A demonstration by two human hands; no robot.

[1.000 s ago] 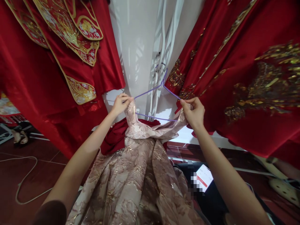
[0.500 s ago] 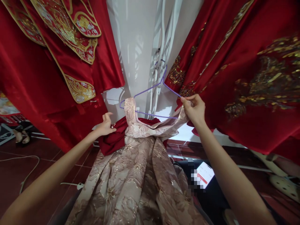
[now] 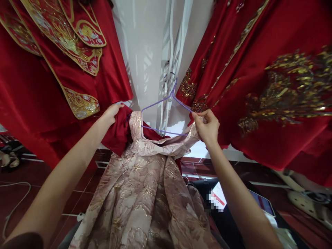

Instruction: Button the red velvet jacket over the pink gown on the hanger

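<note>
A pink-and-gold brocade dress (image 3: 145, 180) hangs in front of me from a purple hanger (image 3: 158, 103), its wide straps over the hanger's arms. At the dress's right strap, my right hand (image 3: 209, 127) is closed, pinching the strap against the hanger's end. To the left, my left hand (image 3: 111, 114) is closed on the upper part of a dark red cloth (image 3: 116, 135); most of its fingers are hidden. That cloth bunches beside the left strap and runs behind the dress's neckline.
Red embroidered garments hang at left (image 3: 52, 76) and right (image 3: 233, 114). Between them stand a pale wall (image 3: 145, 52) and white metalwork. A lit phone (image 3: 218, 197) lies low at right, near a second device (image 3: 261, 203). A white cable (image 3: 18, 202) crosses the tiled floor.
My left hand has moved up from beside the cloth and closed on it, lifting it toward the hanger's left end. My right hand stays at the right strap. The view has shifted slightly.
</note>
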